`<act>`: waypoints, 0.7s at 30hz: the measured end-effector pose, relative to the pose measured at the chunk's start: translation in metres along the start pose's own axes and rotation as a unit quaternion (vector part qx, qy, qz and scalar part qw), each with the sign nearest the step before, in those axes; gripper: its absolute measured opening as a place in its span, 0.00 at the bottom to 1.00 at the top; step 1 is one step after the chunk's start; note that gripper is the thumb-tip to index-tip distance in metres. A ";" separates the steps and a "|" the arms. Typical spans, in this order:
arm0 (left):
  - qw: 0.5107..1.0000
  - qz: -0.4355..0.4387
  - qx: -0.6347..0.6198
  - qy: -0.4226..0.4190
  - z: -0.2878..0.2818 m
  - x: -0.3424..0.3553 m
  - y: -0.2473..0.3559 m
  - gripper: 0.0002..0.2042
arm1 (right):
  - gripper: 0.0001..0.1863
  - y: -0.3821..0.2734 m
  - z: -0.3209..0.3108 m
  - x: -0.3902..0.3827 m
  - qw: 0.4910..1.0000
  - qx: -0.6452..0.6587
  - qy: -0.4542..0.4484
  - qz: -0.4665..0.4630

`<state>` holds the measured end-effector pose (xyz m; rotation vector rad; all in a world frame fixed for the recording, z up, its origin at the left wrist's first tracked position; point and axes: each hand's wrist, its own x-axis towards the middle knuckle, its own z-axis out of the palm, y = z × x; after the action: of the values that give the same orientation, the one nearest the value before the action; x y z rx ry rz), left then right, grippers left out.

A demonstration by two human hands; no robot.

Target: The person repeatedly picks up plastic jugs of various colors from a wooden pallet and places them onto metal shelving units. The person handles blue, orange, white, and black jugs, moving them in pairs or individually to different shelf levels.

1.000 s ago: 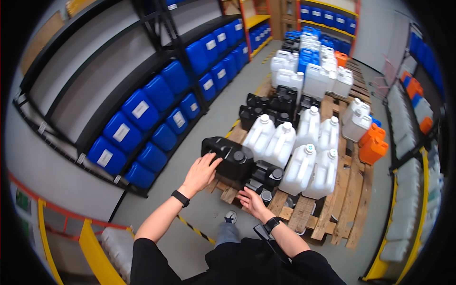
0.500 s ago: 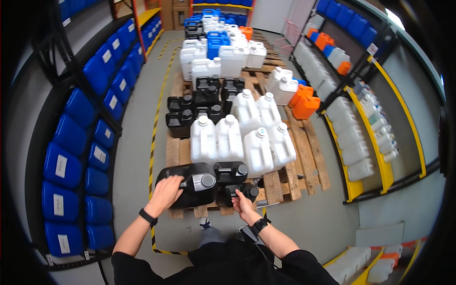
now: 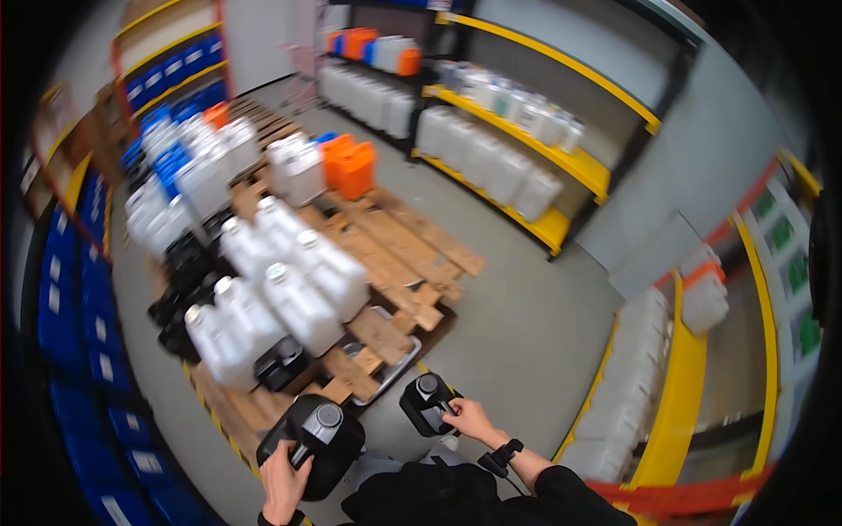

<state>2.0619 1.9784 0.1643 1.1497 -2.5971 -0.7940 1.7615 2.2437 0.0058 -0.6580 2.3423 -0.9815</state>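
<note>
In my left hand (image 3: 282, 480) is the handle of a large black jerrycan (image 3: 339, 451) with a grey screw cap, held beside the pallet's near end. A smaller black jerrycan (image 3: 421, 410), also grey-capped, hangs by its handle from my right hand (image 3: 474, 421), above the floor right of the pallet. My fingers are closed round both handles. Close by, another black jerrycan (image 3: 282, 361) stands on the wooden pallet (image 3: 399, 241) beside several white jerrycans (image 3: 303, 307).
Blue, orange (image 3: 349, 167) and more white and black jerrycans crowd the pallet's far part. To the right stands a rack with yellow beams (image 3: 526, 145); nearer right, a low red-and-yellow rack (image 3: 671, 412) holds white containers. Blue canisters (image 3: 79, 342) line the left side.
Both black jerrycans have been lifted off the pallet and carried back toward me. My view has swung right, so the pallet now lies to the left.
</note>
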 end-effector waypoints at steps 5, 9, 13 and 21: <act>0.990 0.016 0.027 -0.137 0.060 0.014 0.091 0.24 | 0.20 0.095 -0.081 -0.055 0.992 -0.013 0.077 0.101; 0.979 0.107 0.054 -0.167 0.116 0.030 0.184 0.24 | 0.23 0.159 -0.154 -0.112 0.961 0.018 0.178 0.211; 0.945 0.284 0.049 -0.157 0.183 0.058 0.269 0.20 | 0.22 0.225 -0.201 -0.161 0.920 0.023 0.263 0.289; 0.858 0.389 -0.168 -0.290 0.316 0.121 0.458 0.24 | 0.25 0.301 -0.267 -0.214 0.831 0.014 0.449 0.327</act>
<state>1.5731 2.2691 0.1443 -0.3212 -2.7874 -1.4246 1.6872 2.6938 -0.0003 0.8029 2.9489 -1.0998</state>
